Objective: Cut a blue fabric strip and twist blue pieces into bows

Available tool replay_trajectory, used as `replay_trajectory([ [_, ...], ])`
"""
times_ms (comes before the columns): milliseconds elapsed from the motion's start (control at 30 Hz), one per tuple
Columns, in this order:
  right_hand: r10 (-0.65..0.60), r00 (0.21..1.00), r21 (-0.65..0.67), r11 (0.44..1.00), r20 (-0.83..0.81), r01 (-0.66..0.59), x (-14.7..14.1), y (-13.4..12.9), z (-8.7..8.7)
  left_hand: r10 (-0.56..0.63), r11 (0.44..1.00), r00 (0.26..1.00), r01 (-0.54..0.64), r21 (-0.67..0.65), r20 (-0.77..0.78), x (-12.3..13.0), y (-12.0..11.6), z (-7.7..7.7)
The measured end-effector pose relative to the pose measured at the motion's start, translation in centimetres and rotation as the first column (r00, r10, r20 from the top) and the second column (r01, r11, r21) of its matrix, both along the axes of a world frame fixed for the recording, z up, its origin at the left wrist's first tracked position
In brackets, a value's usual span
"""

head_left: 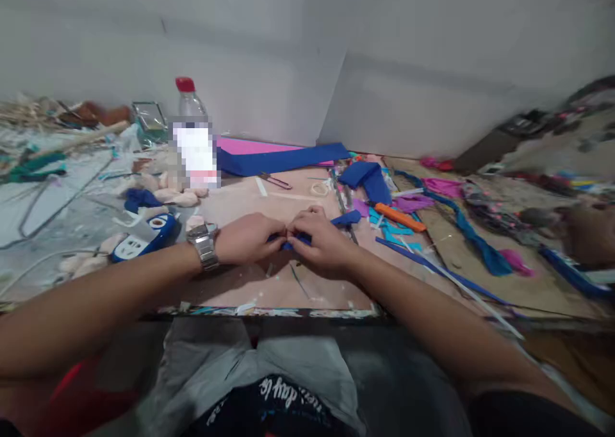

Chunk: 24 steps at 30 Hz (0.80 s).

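Both hands meet over the middle of the pinkish work board (230,293), fingertips nearly touching. My left hand (252,237), with a metal watch (205,246) on its wrist, is closed on a small piece of blue material. Opposite it, my right hand (324,239) pinches the same blue piece (288,245), which shows between the fingers. A blue strip (346,218) sticks out behind my right hand. Fingers cover most of the held piece, so its shape is hard to tell.
Behind the hands lie small scissors (276,181) and a long blue strip (283,161). An orange cutter (400,217) and folded blue material (369,179) are to the right. At left stand a lit phone (196,155), a red-capped bottle (191,100) and a blue-white device (144,238).
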State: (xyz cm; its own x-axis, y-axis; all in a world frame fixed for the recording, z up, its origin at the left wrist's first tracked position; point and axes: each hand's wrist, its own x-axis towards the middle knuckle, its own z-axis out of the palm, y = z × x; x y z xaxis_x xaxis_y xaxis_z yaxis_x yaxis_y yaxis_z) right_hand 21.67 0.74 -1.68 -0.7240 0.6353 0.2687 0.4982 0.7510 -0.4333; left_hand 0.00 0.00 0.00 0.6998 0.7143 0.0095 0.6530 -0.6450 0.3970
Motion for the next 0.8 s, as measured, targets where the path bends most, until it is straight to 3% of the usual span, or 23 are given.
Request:
replay_trajectory([
  [467, -0.066, 0.995, -0.054, 0.997, -0.071, 0.062, 0.5, 0.9, -1.0, 0.025, 0.999, 0.999, -0.026, 0.037, 0.031, -0.2, 1.1, -0.6],
  [800, -0.054, 0.993, -0.059, 0.997, -0.101, 0.049, 0.4, 0.7, -0.7, -0.023, 0.981, 0.972, 0.067, -0.18, 0.234, -0.5, 1.2, -0.3],
])
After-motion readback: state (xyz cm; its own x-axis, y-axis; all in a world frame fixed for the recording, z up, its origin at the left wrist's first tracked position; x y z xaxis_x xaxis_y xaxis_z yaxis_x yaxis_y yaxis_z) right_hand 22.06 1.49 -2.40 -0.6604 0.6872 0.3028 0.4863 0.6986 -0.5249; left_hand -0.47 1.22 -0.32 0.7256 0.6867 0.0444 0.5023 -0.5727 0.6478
